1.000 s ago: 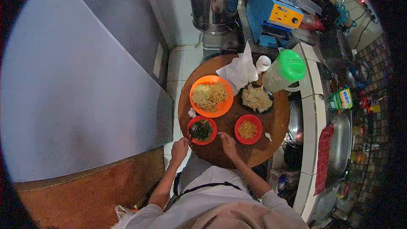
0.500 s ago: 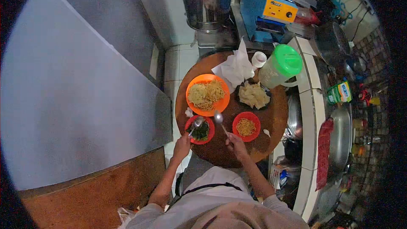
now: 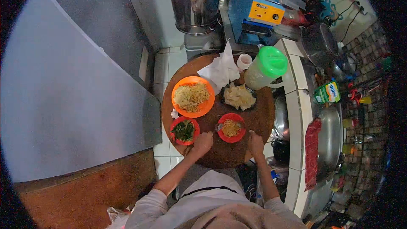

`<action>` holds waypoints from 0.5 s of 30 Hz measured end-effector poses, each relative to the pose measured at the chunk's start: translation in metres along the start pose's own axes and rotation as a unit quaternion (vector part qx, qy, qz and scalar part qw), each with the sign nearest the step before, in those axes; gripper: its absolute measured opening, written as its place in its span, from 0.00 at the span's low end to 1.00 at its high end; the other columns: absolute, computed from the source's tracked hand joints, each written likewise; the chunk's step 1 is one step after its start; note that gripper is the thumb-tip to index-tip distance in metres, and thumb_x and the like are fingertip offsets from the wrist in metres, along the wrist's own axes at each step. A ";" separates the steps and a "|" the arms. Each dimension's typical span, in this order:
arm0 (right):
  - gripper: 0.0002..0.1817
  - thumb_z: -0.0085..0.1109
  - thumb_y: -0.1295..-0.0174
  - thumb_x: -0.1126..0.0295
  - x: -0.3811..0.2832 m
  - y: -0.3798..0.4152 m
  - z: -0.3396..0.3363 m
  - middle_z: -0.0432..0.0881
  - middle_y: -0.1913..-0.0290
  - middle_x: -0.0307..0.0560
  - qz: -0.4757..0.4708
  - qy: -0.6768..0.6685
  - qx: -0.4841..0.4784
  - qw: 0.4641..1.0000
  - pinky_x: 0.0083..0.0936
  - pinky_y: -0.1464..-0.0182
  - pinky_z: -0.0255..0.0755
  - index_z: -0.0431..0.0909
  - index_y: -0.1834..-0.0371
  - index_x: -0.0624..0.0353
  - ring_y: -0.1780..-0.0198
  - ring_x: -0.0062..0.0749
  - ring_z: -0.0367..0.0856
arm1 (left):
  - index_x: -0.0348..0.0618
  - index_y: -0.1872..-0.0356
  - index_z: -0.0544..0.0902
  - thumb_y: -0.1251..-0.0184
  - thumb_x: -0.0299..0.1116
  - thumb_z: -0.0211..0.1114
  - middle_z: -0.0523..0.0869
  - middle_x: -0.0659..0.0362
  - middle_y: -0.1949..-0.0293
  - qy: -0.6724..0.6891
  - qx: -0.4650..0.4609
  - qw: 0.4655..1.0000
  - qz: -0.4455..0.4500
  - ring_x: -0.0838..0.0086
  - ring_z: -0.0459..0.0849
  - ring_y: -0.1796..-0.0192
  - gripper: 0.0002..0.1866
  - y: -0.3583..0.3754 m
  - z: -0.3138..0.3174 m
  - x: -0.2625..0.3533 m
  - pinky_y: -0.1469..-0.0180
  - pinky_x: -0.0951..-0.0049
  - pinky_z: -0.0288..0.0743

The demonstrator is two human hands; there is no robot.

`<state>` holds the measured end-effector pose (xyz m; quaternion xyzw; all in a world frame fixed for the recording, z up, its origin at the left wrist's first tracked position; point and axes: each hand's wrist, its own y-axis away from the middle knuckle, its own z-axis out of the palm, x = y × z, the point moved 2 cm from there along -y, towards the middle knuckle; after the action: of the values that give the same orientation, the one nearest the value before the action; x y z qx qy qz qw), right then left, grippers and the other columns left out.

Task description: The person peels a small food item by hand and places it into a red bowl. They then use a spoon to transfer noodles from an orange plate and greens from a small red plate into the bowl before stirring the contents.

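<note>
A red bowl of noodles (image 3: 231,129) sits near the front of the round wooden table between my two hands. To its left, my left hand (image 3: 203,143) is closed round the handle of a metal spoon (image 3: 219,127), whose head reaches the bowl's left rim. My right hand (image 3: 255,143) is at the bowl's right, closed on a spoon that shows only faintly by the bowl's right side. Farther left stands another red bowl with green leafy vegetables (image 3: 183,131). Behind it is an orange plate (image 3: 205,109) heaped with noodles and shredded pale food.
At the back of the round table (image 3: 207,157) are white paper (image 3: 220,70), a small white cup (image 3: 244,61) and a green-lidded pitcher (image 3: 267,68). A dark plate of pale crisps (image 3: 239,96) lies mid-table. A tiled counter edge (image 3: 296,135) borders the right side.
Both hands have shifted right, with the left spoon leaving the bowl of greens for the noodle bowl. My right hand has crossed to that bowl's far right. The view has shifted slightly.
</note>
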<state>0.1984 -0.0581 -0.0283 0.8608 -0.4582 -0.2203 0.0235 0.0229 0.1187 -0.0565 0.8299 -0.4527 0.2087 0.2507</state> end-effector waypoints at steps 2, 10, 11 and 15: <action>0.12 0.46 0.48 0.70 0.000 0.004 0.002 0.74 0.76 0.58 0.004 0.019 -0.023 1.000 0.42 0.69 0.67 0.70 0.61 0.61 0.72 0.54 0.74 | 0.35 0.74 0.74 0.47 0.29 0.48 0.77 0.43 0.77 -0.013 0.008 1.000 -0.015 0.53 0.79 0.72 0.08 -0.005 0.018 0.009 0.71 0.57 0.72; 0.14 0.41 0.47 0.70 0.011 0.001 0.049 0.73 0.73 0.61 -0.080 0.023 -0.076 0.994 0.40 0.70 0.69 0.69 0.59 0.63 0.68 0.52 0.74 | 0.34 0.73 0.74 0.47 0.28 0.47 0.78 0.43 0.76 -0.028 -0.022 0.998 -0.052 0.53 0.79 0.69 0.09 -0.005 0.047 0.025 0.69 0.57 0.74; 0.14 0.41 0.47 0.70 0.011 0.000 0.046 0.73 0.73 0.61 -0.081 0.020 -0.079 0.993 0.40 0.70 0.69 0.69 0.59 0.63 0.68 0.52 0.74 | 0.34 0.73 0.74 0.47 0.28 0.47 0.78 0.43 0.75 -0.022 -0.047 0.996 -0.073 0.52 0.79 0.68 0.09 -0.006 0.051 0.022 0.69 0.57 0.74; 0.11 0.41 0.48 0.72 0.008 0.001 0.013 0.74 0.74 0.57 -0.099 -0.038 0.007 0.994 0.40 0.69 0.69 0.70 0.63 0.63 0.71 0.51 0.74 | 0.33 0.72 0.74 0.47 0.28 0.46 0.78 0.42 0.73 -0.035 0.029 0.997 -0.055 0.53 0.79 0.67 0.10 0.008 0.065 0.012 0.68 0.57 0.73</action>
<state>0.1963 -0.0630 -0.0427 0.8929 -0.3729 -0.2514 -0.0216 0.0299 0.0682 -0.0993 0.8675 -0.4081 0.1785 0.2213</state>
